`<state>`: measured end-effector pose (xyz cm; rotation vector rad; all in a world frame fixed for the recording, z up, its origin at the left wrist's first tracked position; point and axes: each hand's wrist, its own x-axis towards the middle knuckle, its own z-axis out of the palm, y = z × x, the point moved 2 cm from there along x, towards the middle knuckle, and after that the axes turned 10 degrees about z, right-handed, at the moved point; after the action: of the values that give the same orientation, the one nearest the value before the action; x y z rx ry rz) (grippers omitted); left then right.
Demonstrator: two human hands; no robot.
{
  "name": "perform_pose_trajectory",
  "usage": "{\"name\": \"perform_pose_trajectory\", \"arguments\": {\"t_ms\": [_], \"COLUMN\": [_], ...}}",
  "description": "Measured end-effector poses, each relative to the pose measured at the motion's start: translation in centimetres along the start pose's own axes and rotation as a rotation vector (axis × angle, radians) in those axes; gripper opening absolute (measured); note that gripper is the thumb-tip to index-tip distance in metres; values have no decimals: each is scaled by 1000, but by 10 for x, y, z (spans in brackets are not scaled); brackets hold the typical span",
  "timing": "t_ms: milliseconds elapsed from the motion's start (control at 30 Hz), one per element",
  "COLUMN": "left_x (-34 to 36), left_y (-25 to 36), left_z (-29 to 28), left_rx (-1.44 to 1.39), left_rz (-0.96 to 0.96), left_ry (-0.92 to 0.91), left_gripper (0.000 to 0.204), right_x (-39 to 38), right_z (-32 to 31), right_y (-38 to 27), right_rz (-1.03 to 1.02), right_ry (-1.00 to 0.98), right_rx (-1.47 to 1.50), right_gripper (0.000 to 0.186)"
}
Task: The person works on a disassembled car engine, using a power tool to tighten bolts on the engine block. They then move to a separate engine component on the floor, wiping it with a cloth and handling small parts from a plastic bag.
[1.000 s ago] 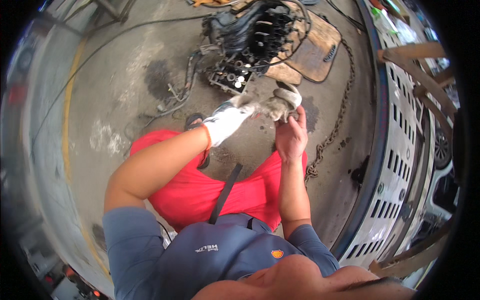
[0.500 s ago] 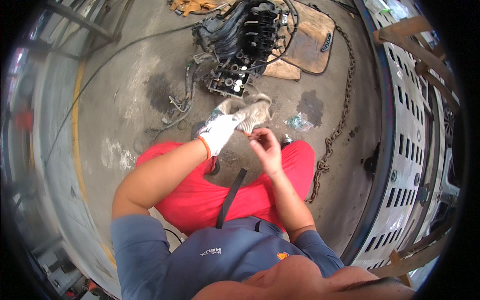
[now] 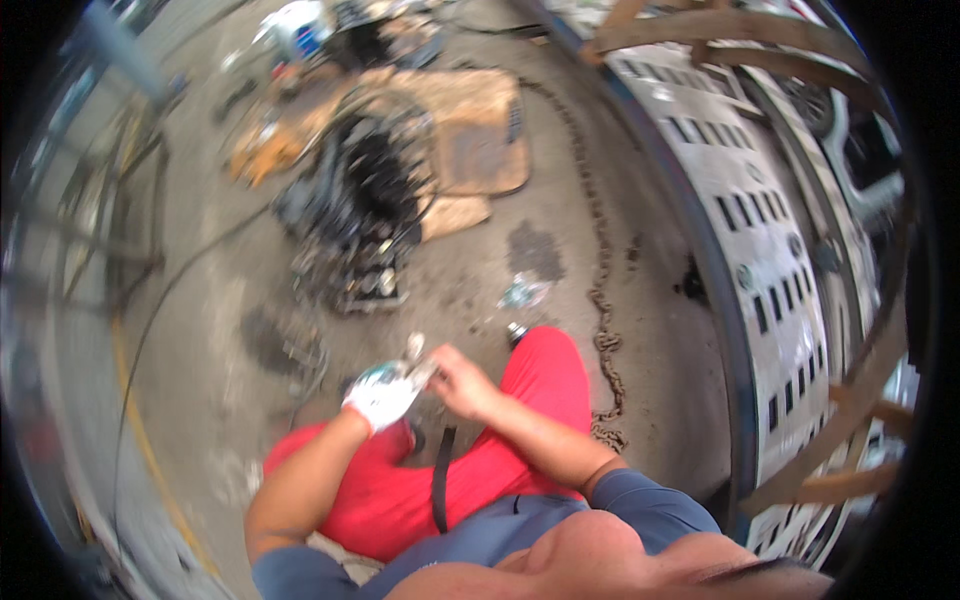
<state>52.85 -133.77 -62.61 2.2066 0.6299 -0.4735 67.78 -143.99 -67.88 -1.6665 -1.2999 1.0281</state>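
In front of my knees, my left hand (image 3: 382, 396) wears a white knit work glove with green on it. It is closed on a second, dirty off-white work glove (image 3: 419, 370), which sticks up between my two hands. My bare right hand (image 3: 461, 384) meets that loose glove from the right, its fingers bent and closed at its edge. Motion blur softens both hands, so the exact grip of the fingertips is hard to make out. Beyond my hands, a black greasy engine (image 3: 365, 200) lies on the concrete floor.
Brown cardboard (image 3: 470, 125) lies under and beside the engine, with an orange-brown cloth (image 3: 265, 145) to its left. A rusty chain (image 3: 604, 290) runs along the right, near a slotted metal ramp (image 3: 745, 230). A clear plastic bag (image 3: 525, 290) and a small can (image 3: 516, 332) lie near my right knee.
My view has turned and tipped up, showing more floor beyond the engine. My hands stay together at the loose glove, which now shows smaller and more upright between them.
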Motion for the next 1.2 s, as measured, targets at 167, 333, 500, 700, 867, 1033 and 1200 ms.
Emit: {"name": "perform_pose_trajectory", "arguments": {"t_ms": [167,333,500,700,867,1033,1200], "left_x": [3,32,83,149,180,187,190], "left_y": [-14,-26,-16,-19,-32,-5,26], "left_z": [-6,-49,-89,-88,-102,-108,-96], "left_rx": [-186,-636,-535,-129,327,316,328], "left_rz": [-55,7,100,721,792,817,1164], "left_ry": [207,411,472,244,53,-104,30], "left_gripper": [51,35,39,31,28,38,28], "right_x": [7,33,81,121,125,90,60], "right_z": [-5,-22,-31,-26,-35,-38,-61], "right_y": [-14,-19,-32,107,29,53,13], "right_rz": [107,-19,298,315,622,904,1013], "right_ry": [69,326,211,246,373,539,1030], "right_rx": [211,89,-374,-357,901,1331,985], "right_gripper": [27,32,20,40,57,19,22]}}
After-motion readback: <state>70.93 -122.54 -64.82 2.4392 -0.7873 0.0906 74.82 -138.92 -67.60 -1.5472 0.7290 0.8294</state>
